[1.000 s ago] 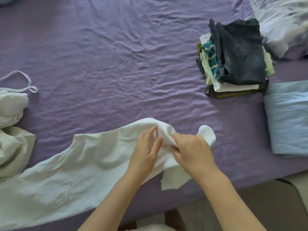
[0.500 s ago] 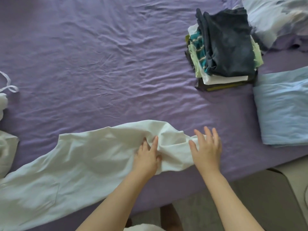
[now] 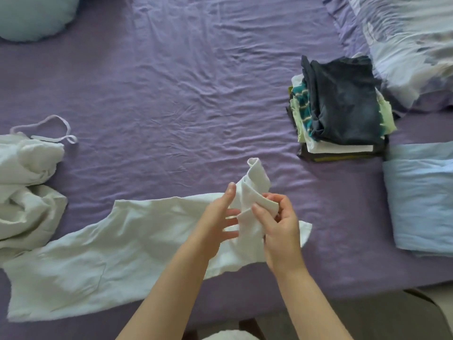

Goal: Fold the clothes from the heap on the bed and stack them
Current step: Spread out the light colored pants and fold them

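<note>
A long white garment [image 3: 103,253] lies spread along the near edge of the purple bed [image 3: 171,94]. Its right end [image 3: 255,182] is lifted off the sheet and twisted upward. My right hand [image 3: 279,229] pinches a white band of that end between thumb and curled fingers. My left hand [image 3: 218,217] is beside it with straight, spread fingers against the lifted cloth. A crumpled white heap [image 3: 27,187] with a loose strap sits at the left edge. The stack of folded clothes [image 3: 340,111], dark blue on top, stands at the right.
A folded light-blue sheet [image 3: 421,202] lies right of my hands, near the bed edge. A patterned duvet [image 3: 404,40] fills the far right corner and a pale cushion [image 3: 31,15] the far left. The floor [image 3: 367,317] shows below the bed edge.
Half a second ago both hands lay flat on the garment's right end. Now the right hand has picked that end up and the left hand has risen beside it.
</note>
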`<state>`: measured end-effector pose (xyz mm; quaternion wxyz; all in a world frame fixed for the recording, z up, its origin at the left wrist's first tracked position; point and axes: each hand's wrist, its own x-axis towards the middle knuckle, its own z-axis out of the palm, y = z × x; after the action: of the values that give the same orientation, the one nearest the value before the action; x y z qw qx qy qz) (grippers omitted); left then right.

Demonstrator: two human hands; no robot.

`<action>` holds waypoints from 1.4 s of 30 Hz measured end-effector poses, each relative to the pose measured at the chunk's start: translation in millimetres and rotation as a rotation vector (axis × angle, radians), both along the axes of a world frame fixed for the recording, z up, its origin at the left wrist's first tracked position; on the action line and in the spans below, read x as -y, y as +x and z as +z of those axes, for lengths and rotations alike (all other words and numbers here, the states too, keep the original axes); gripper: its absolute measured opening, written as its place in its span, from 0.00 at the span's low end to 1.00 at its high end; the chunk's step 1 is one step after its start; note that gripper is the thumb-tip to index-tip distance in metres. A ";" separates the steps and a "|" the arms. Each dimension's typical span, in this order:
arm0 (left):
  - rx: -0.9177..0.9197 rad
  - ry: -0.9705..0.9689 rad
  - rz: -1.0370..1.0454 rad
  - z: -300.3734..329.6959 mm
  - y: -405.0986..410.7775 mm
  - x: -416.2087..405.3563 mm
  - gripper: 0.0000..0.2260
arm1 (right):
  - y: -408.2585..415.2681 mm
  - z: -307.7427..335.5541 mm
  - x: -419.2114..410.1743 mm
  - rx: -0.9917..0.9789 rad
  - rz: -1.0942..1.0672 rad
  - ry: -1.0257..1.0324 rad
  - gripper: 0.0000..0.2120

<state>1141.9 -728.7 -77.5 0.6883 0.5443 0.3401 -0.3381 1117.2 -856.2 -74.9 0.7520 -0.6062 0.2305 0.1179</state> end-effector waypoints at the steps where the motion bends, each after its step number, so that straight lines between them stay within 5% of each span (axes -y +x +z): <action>1: 0.005 -0.053 0.033 2.3 -2.0 -12.7 0.23 | -3.3 4.6 -15.2 0.029 0.064 -0.019 0.10; 6: 0.050 -0.139 0.307 6.4 -26.9 -66.2 0.19 | -29.5 10.2 -81.2 0.195 0.252 -0.200 0.21; 10: 0.214 0.197 0.404 -9.5 -46.5 -104.9 0.09 | -42.6 -9.8 -93.1 0.375 0.337 -0.402 0.23; 16: 0.262 0.572 0.250 -45.0 -79.9 -185.0 0.07 | -35.0 -83.6 -113.4 0.373 1.079 -1.072 0.35; 21: 0.131 0.788 0.204 -84.1 -106.3 -231.8 0.10 | -38.0 -136.3 -165.2 0.366 1.466 -1.225 0.35; 25: 0.098 0.886 0.134 -109.6 -112.7 -246.4 0.27 | -39.1 -159.2 -194.9 0.296 1.590 -1.305 0.31; 29: 0.073 1.014 0.025 -113.0 -109.8 -240.4 0.40 | -28.7 -149.8 -194.5 0.255 1.518 -1.244 0.26; 33: 0.271 1.369 -0.205 -97.1 -97.5 -218.6 0.35 | -10.3 -124.0 -149.1 0.447 1.114 -1.236 0.16; 38: 0.615 1.053 -0.515 -86.6 -55.1 -154.2 0.24 | 21.7 -120.0 -70.6 0.189 0.987 -1.283 0.20; 42: 0.761 0.854 -0.703 -104.6 -20.1 -98.6 0.18 | 39.8 -132.6 -41.1 -0.031 1.028 -0.974 0.22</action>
<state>1121.8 -630.1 -182.1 0.3336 0.9284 -0.0197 -0.1625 1157.0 -815.1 -207.5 0.2412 -0.9038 -0.0479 0.3501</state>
